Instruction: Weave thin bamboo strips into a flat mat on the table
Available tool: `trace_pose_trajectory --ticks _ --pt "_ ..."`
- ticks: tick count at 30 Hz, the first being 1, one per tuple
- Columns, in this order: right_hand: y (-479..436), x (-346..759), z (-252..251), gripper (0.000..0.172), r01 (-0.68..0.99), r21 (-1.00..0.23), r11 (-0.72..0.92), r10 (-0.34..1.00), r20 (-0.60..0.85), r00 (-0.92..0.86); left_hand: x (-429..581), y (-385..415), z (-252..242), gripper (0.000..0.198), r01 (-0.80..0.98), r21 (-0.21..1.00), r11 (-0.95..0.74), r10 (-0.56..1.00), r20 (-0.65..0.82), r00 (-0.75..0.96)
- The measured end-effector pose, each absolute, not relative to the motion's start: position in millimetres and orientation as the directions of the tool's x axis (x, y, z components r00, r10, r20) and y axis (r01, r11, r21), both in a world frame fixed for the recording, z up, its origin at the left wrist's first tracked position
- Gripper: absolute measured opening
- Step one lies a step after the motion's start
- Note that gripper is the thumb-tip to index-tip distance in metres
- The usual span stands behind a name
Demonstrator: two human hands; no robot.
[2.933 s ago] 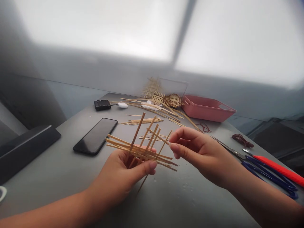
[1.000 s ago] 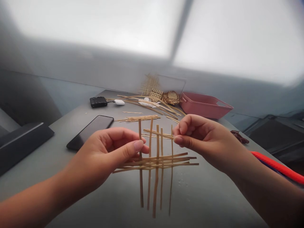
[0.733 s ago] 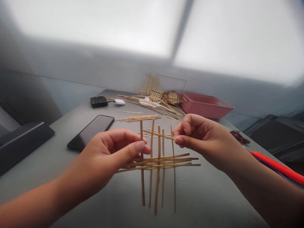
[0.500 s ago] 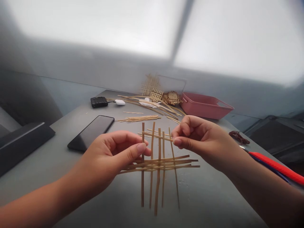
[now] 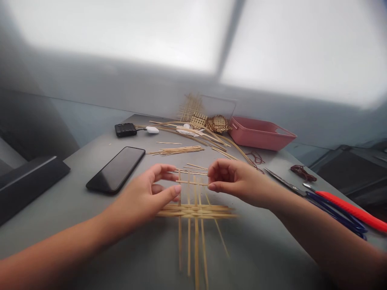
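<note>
A loose lattice of bamboo strips (image 5: pixel 196 211) hangs or lies in front of me, blurred, with several lengthwise strips crossed by a tight band of crosswise ones. My right hand (image 5: pixel 226 177) pinches one end of a thin bamboo strip (image 5: pixel 192 182), which runs crosswise at the lattice's far part. My left hand (image 5: pixel 157 189) is at the left side, thumb and fingers apart around the leftmost lengthwise strip. The thin strip's free end reaches close to the left thumb; whether they touch I cannot tell.
Behind lie a bundle of thin strips (image 5: pixel 181 150), finished woven pieces (image 5: pixel 217 123) and a pink basket (image 5: pixel 261 135). A phone (image 5: pixel 116 171), a black power bank (image 5: pixel 125 129) and a white case (image 5: pixel 152 130) are left. Scissors (image 5: pixel 329 211), a red-handled tool (image 5: pixel 353 210) and brown cord (image 5: pixel 303 173) lie right.
My right hand has moved left and slightly down with the thin strip. The left fingers have opened from the leftmost lengthwise strip. The lattice has shifted a little left, and the scissors show more.
</note>
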State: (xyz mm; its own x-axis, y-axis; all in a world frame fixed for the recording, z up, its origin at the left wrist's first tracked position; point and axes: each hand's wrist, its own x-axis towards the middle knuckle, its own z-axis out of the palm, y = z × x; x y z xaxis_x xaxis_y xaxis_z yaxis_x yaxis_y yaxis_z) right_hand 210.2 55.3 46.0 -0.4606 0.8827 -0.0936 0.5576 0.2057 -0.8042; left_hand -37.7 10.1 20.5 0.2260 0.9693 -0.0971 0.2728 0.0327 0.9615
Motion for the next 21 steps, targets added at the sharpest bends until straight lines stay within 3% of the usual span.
trace_pose_trajectory --ticks 3,5,10,13,17,21 --pt "62 207 32 0.014 0.643 -0.732 0.223 0.887 -0.122 -0.446 -37 9 10 0.056 0.531 0.799 -0.283 0.949 0.152 0.277" --pt "62 204 26 0.009 0.680 -0.686 0.257 0.885 -0.116 -0.451 -35 6 5 0.059 0.612 0.675 -0.412 0.903 0.215 0.371" --pt "57 202 27 0.003 0.705 -0.625 0.335 0.869 -0.085 -0.487 -27 2 -2 0.061 0.669 0.531 -0.520 0.841 0.180 0.511" --pt "54 210 35 0.002 0.666 -0.520 0.535 0.783 0.009 -0.622 -25 3 -3 0.058 0.679 0.498 -0.539 0.825 0.150 0.545" --pt "49 224 39 0.031 0.507 -0.503 0.700 0.569 -0.036 -0.821 -26 3 -3 0.059 0.692 0.475 -0.544 0.823 0.142 0.550" --pt "41 234 24 0.055 0.516 -0.476 0.712 0.574 -0.028 -0.819 -25 3 -3 0.058 0.694 0.445 -0.566 0.810 0.146 0.567"
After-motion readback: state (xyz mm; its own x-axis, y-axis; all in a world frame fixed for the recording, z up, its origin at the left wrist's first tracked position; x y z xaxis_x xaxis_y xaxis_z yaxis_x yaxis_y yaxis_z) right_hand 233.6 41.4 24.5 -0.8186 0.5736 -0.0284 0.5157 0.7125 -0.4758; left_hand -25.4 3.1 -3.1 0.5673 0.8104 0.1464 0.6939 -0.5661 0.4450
